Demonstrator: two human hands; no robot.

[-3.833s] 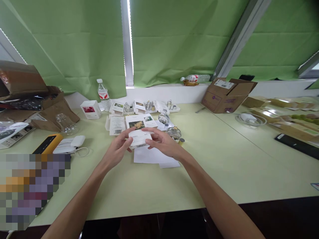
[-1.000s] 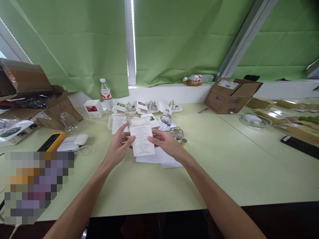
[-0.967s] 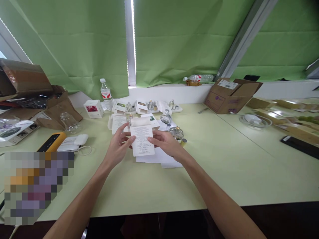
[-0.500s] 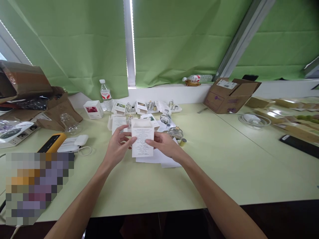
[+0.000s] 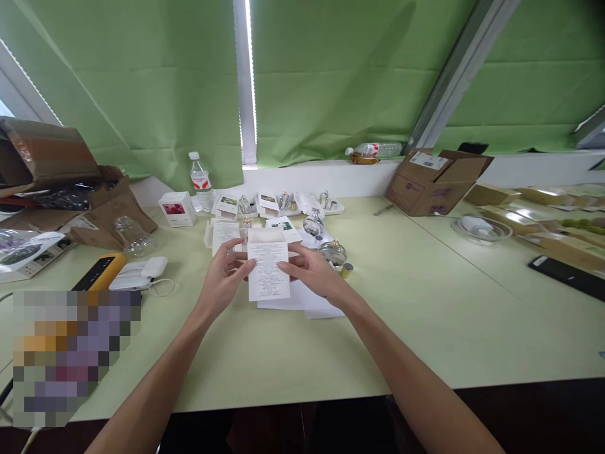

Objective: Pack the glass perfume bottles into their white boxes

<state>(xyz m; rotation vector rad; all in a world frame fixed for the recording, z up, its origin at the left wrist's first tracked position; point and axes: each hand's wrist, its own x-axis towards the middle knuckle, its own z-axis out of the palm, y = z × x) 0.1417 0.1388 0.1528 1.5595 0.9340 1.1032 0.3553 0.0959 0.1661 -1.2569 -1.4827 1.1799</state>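
A small white box (image 5: 268, 277) with printed text stands upright between my hands, its top flap raised. My left hand (image 5: 228, 271) grips its left edge, thumb on the printed face. On the opposite edge, my right hand (image 5: 307, 270) holds it with the thumb across the text. White paper sheets (image 5: 302, 302) lie beneath the box on the table. Just right of my right hand are a round glass perfume bottle (image 5: 333, 252) and a small gold-grey cap (image 5: 346, 270). Another glass perfume bottle (image 5: 314, 224) stands farther back.
Several open white boxes with bottles line the back, near a closed white box (image 5: 177, 209) and a water bottle (image 5: 199, 180). Cardboard boxes (image 5: 425, 183) stand right and left. A yellow-black device (image 5: 99, 271) and white cable lie left; a black bar (image 5: 567, 277) lies right.
The box has shifted very slightly left and tilted a little, with both hands still on it. Nothing else on the table has visibly moved.
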